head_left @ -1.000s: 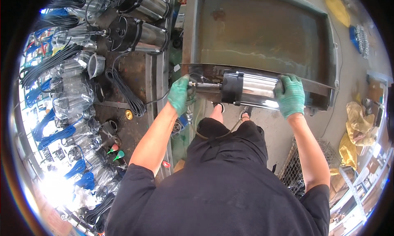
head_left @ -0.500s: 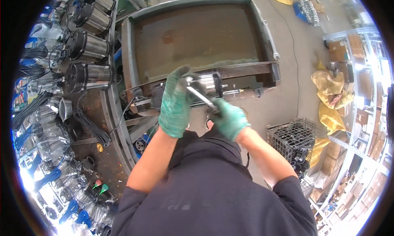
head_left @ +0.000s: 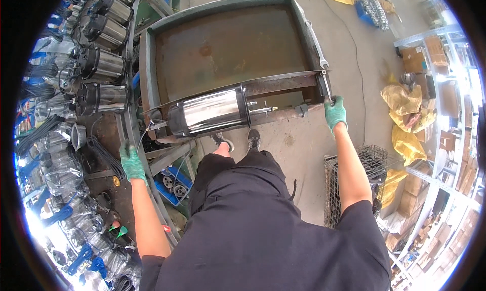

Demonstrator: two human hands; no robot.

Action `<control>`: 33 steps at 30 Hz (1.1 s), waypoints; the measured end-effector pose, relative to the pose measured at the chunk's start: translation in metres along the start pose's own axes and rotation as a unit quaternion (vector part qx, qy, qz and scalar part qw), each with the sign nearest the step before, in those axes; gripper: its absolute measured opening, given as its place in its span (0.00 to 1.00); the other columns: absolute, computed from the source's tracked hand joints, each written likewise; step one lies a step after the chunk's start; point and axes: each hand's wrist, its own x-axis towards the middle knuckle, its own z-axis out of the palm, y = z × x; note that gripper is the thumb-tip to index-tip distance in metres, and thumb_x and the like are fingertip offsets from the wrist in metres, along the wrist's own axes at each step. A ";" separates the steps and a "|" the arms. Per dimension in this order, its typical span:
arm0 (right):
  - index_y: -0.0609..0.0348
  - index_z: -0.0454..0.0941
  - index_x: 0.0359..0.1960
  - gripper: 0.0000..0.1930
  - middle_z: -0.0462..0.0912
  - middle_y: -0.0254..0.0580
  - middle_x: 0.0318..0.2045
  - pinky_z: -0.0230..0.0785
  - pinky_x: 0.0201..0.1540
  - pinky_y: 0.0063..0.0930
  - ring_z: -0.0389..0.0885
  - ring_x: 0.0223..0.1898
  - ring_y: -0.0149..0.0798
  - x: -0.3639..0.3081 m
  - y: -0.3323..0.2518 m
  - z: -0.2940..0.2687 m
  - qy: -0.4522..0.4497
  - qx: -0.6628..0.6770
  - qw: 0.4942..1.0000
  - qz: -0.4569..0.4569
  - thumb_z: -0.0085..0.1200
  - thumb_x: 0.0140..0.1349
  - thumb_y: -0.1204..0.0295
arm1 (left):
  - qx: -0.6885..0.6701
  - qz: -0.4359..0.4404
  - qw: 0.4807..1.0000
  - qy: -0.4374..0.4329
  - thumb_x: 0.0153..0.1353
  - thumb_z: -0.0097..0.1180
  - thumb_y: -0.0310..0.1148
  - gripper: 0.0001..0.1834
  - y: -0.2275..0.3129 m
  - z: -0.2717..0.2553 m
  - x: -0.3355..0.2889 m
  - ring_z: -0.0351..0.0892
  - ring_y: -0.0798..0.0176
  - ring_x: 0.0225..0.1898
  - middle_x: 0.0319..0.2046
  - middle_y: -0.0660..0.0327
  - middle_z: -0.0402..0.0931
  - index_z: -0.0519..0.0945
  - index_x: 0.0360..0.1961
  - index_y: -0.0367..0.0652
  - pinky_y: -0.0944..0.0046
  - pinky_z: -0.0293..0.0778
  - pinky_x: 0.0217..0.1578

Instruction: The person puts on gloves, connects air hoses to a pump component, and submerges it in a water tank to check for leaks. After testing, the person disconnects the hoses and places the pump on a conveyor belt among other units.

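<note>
At the far right corner of the rusty metal tank (head_left: 228,48), your right hand (head_left: 335,113), in a green glove, is clenched around the lower end of a thin metal rod (head_left: 324,83) that runs up along the tank's right edge. Your arm stretches out straight to reach it.

Your left hand (head_left: 131,162), also gloved in green, is well apart from the right, down at the left side. It rests on the edge of the dark table (head_left: 101,154) beside the tank's frame; whether its fingers are gripping anything there you cannot tell from this view.

Between your two hands, the shiny steel pump motor (head_left: 210,112) lies on its side across the front rail of the tank, its black end cap to the left and its shaft with small bolts pointing right. Neither hand touches it. A thin wire hangs from its left end.

Below the motor, your feet (head_left: 238,139) stand on the concrete floor (head_left: 354,32).

On the table to your left stand several more steel motors (head_left: 104,65) in a row, with coils of black cable (head_left: 35,139) and clear plastic bags nearby. To your right stands a wire mesh basket (head_left: 369,164), and past it yellow sacks (head_left: 405,113) and cardboard boxes (head_left: 415,60) on shelves.
</note>
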 end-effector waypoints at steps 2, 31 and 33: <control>0.56 0.77 0.49 0.16 0.82 0.56 0.44 0.73 0.52 0.48 0.80 0.46 0.60 -0.003 0.011 0.013 0.089 -0.007 0.988 -0.125 0.63 0.63 0.65 | 0.008 0.005 1.000 -0.005 0.75 0.51 0.33 0.20 -0.031 -0.006 0.008 0.74 0.60 0.61 0.58 0.56 0.77 0.72 0.66 0.41 0.59 0.69 0.62; 0.60 0.81 0.37 0.06 0.83 0.46 0.33 0.75 0.44 0.39 0.83 0.38 0.50 -0.115 -0.033 -0.033 -0.116 -0.248 0.948 -0.160 0.56 0.58 0.77 | 0.112 0.132 0.948 -0.267 0.69 0.58 0.34 0.12 0.129 -0.008 0.079 0.76 0.56 0.32 0.32 0.50 0.82 0.80 0.46 0.36 0.59 0.75 0.39; 0.63 0.82 0.38 0.09 0.84 0.39 0.29 0.75 0.42 0.31 0.83 0.34 0.38 -0.142 -0.057 -0.066 -0.210 -0.013 0.973 0.090 0.51 0.58 0.81 | 0.133 0.123 0.920 -0.346 0.68 0.59 0.36 0.13 0.148 -0.002 0.070 0.78 0.58 0.32 0.32 0.50 0.82 0.81 0.44 0.35 0.59 0.76 0.40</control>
